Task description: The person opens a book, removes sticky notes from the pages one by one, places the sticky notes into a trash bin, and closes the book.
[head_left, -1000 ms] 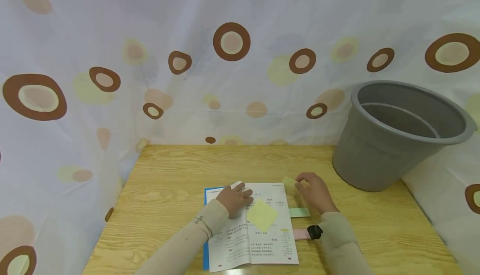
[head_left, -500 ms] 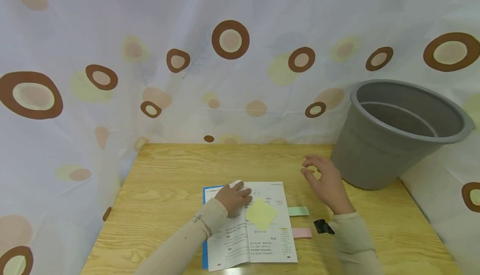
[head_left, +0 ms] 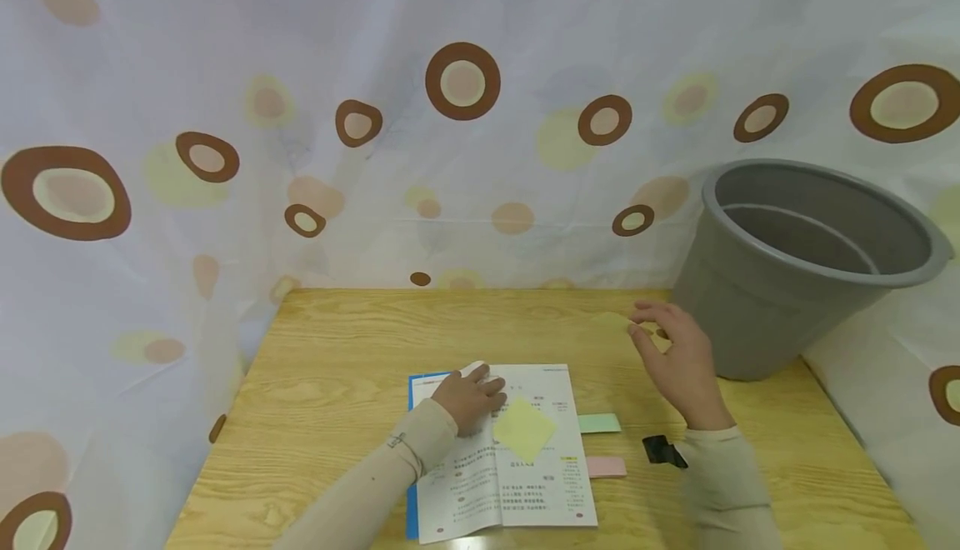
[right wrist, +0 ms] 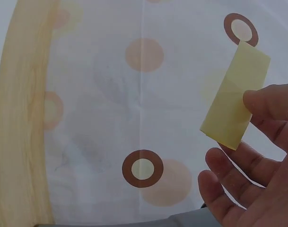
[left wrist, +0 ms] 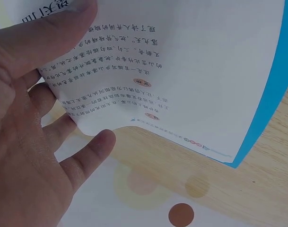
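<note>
An open book [head_left: 547, 496] with a blue cover lies on the wooden table. My left hand [head_left: 468, 400] is on its left page; the left wrist view shows the thumb [left wrist: 49, 35] over the page [left wrist: 196, 61] and several fingers behind it, holding its curled edge. A square yellow sticky note [head_left: 525, 431] lies across the right page. Raised beyond the book's upper right corner, my right hand [head_left: 682, 367] pinches a narrow yellow sticky note [right wrist: 238, 90] between thumb and fingers. Green [head_left: 599, 423] and pink [head_left: 607, 467] sticky strips jut from the book's right edge.
A large grey bucket [head_left: 757, 300] stands at the table's back right, close behind my right hand. Patterned curtain sheeting [head_left: 517, 158] hangs behind the table [head_left: 337, 350] and along both sides. A small black piece [head_left: 663, 451] shows beside my right cuff.
My right hand has moved from the book's upper right corner away and to the right, taking the narrow sticky note along. The left hand and the book stay in place.
</note>
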`<state>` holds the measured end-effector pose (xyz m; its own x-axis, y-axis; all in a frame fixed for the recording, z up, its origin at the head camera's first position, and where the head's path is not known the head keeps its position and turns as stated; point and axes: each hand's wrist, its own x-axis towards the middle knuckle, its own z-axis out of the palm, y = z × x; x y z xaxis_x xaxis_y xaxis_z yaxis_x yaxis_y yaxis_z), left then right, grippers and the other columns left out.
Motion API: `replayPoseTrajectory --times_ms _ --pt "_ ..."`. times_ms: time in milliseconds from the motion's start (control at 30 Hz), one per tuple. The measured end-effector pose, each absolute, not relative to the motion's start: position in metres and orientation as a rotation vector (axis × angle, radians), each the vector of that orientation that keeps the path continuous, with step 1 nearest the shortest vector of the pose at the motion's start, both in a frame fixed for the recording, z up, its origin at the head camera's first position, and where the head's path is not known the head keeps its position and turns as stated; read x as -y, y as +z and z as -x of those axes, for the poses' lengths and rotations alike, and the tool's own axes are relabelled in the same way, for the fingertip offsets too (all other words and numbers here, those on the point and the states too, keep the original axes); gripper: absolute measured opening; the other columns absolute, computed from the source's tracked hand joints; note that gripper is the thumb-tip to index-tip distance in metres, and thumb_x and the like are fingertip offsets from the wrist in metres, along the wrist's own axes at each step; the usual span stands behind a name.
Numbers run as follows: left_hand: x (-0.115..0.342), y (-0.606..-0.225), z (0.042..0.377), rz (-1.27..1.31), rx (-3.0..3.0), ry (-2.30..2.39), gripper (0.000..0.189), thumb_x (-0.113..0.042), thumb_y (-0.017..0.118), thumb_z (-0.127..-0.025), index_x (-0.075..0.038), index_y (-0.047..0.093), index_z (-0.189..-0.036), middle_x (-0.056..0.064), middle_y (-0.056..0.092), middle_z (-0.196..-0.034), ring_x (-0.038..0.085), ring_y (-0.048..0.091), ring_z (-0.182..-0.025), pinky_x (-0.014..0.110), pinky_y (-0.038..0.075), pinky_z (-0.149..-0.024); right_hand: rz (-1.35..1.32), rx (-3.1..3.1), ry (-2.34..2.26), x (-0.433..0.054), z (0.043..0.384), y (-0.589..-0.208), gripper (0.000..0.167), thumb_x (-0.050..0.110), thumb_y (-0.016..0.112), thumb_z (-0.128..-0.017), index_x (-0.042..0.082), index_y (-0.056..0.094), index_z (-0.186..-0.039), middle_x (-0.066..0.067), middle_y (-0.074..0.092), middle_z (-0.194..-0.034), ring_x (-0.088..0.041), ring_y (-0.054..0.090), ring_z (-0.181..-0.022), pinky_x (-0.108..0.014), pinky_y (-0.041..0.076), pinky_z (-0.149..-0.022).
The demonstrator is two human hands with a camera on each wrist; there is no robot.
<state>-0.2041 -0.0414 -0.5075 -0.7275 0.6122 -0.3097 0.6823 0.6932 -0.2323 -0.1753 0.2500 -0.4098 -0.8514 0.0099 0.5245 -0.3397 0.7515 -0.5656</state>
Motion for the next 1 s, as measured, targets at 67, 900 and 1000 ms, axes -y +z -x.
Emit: replayPoseTrajectory --times_ms 67,900,1000 --pt "0.042 -0.507 0.204 -1.049 -2.696 -0.496 0.056 -0.025 0.065 -0.096 -0.037 0.044 -0.147 -0.015 0.034 -0.161 0.016 0.029 -0.153 0.043 0.046 -0.112 -0.225 2.417 0.935 -0.255 0.176 -0.404 0.015 0.007 0.064 -0.095 0.000 0.070 -0.106 -0.018 0.065 -0.125 -0.033 0.059 -0.107 -0.024 0.045 -0.081" --pt "0.041 -0.506 0.204 -1.034 -2.707 -0.464 0.054 -0.023 0.062 -0.097 -0.037 0.045 -0.146 -0.017 0.035 -0.160 0.015 0.029 -0.152 0.043 0.046 -0.112 0.482 2.341 0.542 -0.398 0.216 -0.299 0.044 0.025 0.039 -0.103 -0.006 0.064 -0.120 -0.032 0.054 -0.131 -0.051 0.039 -0.135 -0.054 0.003 -0.126" --pt "0.041 -0.509 0.204 -1.020 -2.705 -0.454 0.055 -0.023 0.063 -0.097 -0.038 0.044 -0.147 -0.017 0.034 -0.160 0.015 0.028 -0.153 0.044 0.045 -0.113 0.563 2.426 0.521 -0.406 0.219 -0.297 0.048 0.029 0.034 -0.103 -0.004 0.060 -0.125 -0.032 0.048 -0.140 -0.051 0.031 -0.142 -0.055 -0.003 -0.126"
